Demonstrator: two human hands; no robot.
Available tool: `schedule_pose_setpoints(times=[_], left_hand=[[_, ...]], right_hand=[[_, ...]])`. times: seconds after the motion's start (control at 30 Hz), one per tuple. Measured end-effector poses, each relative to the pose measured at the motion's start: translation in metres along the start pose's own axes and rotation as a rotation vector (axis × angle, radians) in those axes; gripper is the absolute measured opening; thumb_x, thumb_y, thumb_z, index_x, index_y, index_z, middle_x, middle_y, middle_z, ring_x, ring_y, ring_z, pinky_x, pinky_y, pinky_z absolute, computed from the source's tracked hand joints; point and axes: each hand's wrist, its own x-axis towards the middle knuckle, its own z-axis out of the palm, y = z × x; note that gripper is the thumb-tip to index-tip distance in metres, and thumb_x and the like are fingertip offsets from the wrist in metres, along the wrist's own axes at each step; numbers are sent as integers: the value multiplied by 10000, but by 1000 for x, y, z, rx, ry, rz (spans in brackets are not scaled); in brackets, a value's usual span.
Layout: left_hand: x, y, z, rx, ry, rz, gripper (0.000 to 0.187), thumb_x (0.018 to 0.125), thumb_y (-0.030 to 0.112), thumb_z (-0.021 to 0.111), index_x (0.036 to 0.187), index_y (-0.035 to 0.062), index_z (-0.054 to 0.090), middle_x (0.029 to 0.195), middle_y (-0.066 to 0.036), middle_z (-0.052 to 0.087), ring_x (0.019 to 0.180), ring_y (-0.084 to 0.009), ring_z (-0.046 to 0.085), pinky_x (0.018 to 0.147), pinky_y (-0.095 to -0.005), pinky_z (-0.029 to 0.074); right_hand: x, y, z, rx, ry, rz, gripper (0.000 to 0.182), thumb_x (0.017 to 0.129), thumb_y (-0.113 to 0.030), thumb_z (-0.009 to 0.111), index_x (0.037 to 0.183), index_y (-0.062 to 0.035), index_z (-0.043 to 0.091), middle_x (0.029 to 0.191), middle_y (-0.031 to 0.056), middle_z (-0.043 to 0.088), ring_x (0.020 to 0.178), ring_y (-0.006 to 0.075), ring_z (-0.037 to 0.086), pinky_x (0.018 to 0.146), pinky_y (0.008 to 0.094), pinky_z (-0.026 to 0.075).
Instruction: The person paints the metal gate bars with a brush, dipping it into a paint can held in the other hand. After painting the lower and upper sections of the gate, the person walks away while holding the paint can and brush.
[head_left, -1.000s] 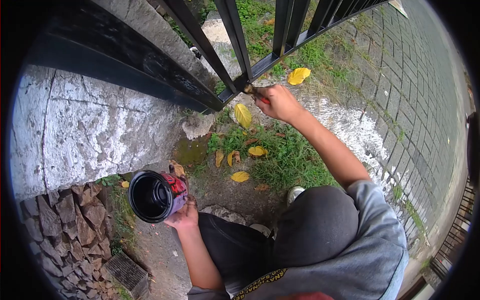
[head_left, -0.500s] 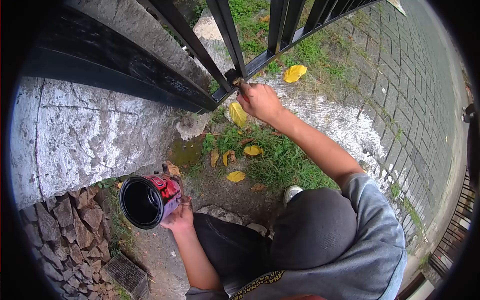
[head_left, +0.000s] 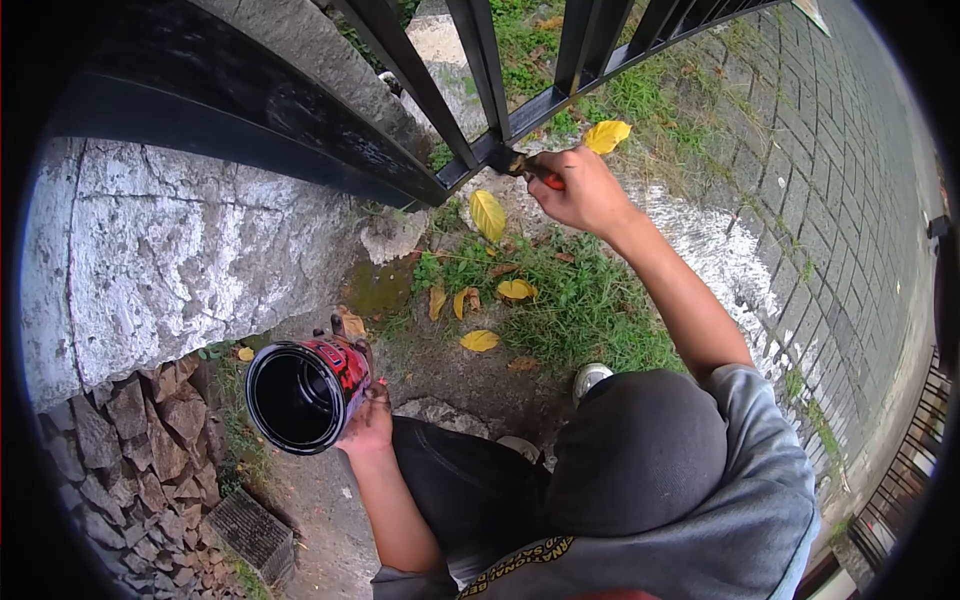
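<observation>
A paintbrush (head_left: 516, 163) with dark, paint-soaked bristles is gripped in my right hand (head_left: 583, 190), part of its red handle showing between the fingers. Its bristles lie against the bottom rail of the black metal gate (head_left: 540, 108), near the foot of the upright bars. Lower on the left, my left hand (head_left: 366, 420) wraps round a paint can (head_left: 340, 365) with a red and pink label. The can is tilted so that its round mouth faces me, black paint coating the inside. Dark smears mark the left fingers.
Left of the gate's post stands a white-stained concrete wall (head_left: 160, 270), with a heap of broken stones (head_left: 150, 430) below. Yellow leaves (head_left: 487, 214) lie on grass and soil under the gate. Grey paving (head_left: 830, 180) stretches along the right.
My right hand and the brush have moved right and slightly down along the bottom rail. The can has turned a little, showing more of its inside; the view has shifted slightly.
</observation>
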Motion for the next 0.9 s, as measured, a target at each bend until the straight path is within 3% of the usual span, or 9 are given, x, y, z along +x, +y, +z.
schedule_pose_setpoints(times=[0.13, 0.3, 0.4, 0.53, 0.57, 0.7, 0.8, 0.83, 0.9], left_hand=[[5, 2, -1, -5, -17, 20, 692, 848, 447, 650, 1408, 80, 475, 1416, -155, 519, 1292, -373, 497, 624, -382, 610], [3, -5, 5, -13, -51, -10, 697, 841, 434, 655, 1410, 80, 467, 1412, -150, 511, 1316, -366, 469, 623, -377, 609], [1, -7, 14, 24, -15, 13, 704, 829, 435, 648, 1415, 89, 466, 1440, -151, 487, 1311, -367, 468, 614, -370, 603], [2, 0, 6, -4, 18, 4, 702, 828, 439, 634, 1422, 106, 465, 1448, -143, 483, 1308, -377, 465, 644, -381, 616], [3, 1, 5, -56, 0, -37, 703, 856, 544, 568, 1425, 141, 485, 1442, -113, 508, 1283, -400, 497, 652, -388, 609], [9, 3, -9, -52, -26, -3, 745, 820, 559, 575, 1439, 159, 462, 1456, -119, 487, 1295, -401, 486, 679, -414, 636], [11, 7, -4, -96, -69, -21, 761, 798, 562, 592, 1437, 171, 462, 1449, -115, 493, 1294, -408, 485, 675, -412, 634], [13, 8, -9, -123, -157, -25, 841, 746, 506, 686, 1454, 136, 422, 1455, -127, 475, 1324, -395, 454, 737, -431, 624], [16, 8, -15, -123, -84, 8, 819, 736, 567, 661, 1416, 154, 466, 1412, -112, 514, 1266, -411, 508, 676, -404, 625]], right_hand=[[-11, -35, 4, 77, -48, -112, 166, 854, -151, 646, 806, 8, 633, 598, 171, 611, 570, 360, 636, 603, 441, 563], [-11, -15, 49, 172, 18, -368, 162, 854, -157, 663, 826, -3, 618, 732, 173, 639, 612, 366, 640, 588, 432, 552], [-31, -16, 56, 251, 256, -438, 159, 830, -98, 689, 828, 50, 631, 668, 145, 628, 564, 294, 645, 517, 409, 524], [-21, -10, 47, 91, 5, -127, 184, 835, -138, 687, 942, 12, 688, 696, 157, 652, 612, 346, 660, 584, 412, 541], [-21, -8, 45, 23, -59, -66, 221, 828, -191, 673, 949, -7, 690, 728, 188, 668, 635, 390, 644, 640, 464, 549], [-11, -41, -5, -6, -37, -117, 178, 804, -155, 700, 893, -3, 724, 732, 185, 676, 682, 361, 667, 623, 431, 548], [-10, -84, -70, 114, 143, -586, 262, 762, -99, 752, 1008, -9, 743, 794, 156, 684, 634, 299, 660, 577, 383, 535], [-6, -94, -85, 80, 204, -678, 297, 754, -84, 762, 1042, -13, 741, 809, 142, 675, 631, 275, 653, 570, 369, 530], [1, -108, -106, 16, 323, -858, 376, 738, -55, 782, 1109, -21, 736, 840, 114, 658, 625, 228, 638, 558, 343, 520]])
